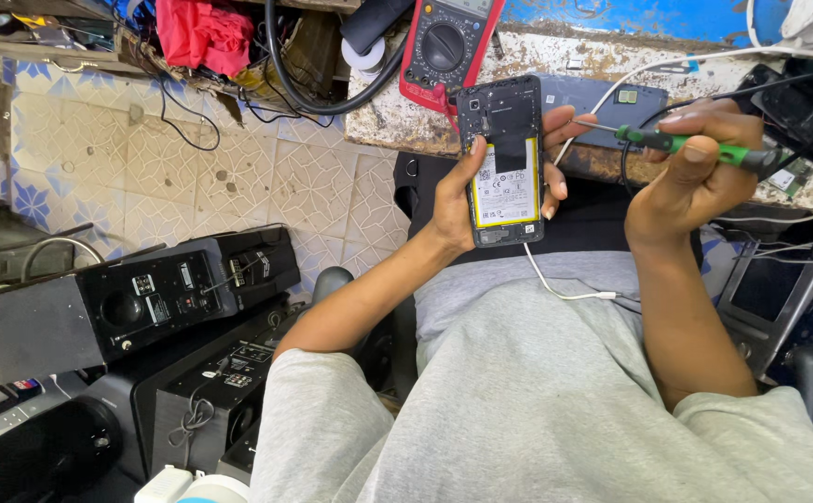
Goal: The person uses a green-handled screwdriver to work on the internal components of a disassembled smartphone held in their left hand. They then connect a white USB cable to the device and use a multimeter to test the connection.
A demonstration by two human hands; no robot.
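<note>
My left hand [462,191] holds an opened phone [503,160] upright over my lap, its back cover off and the battery with a yellow border showing. My right hand [695,177] grips a screwdriver [695,147] with a green and black handle. Its thin metal tip points left toward the phone's upper right edge, beside my left fingertips. The phone's dark back cover [602,104] lies on the bench edge behind the phone.
A red multimeter [445,45] sits on the worn bench [537,65] with black cables. A white cable [565,291] crosses my grey shorts. Black speaker boxes [127,307] stand on the left over a tiled floor [192,168]. More electronics [798,298] crowd the right.
</note>
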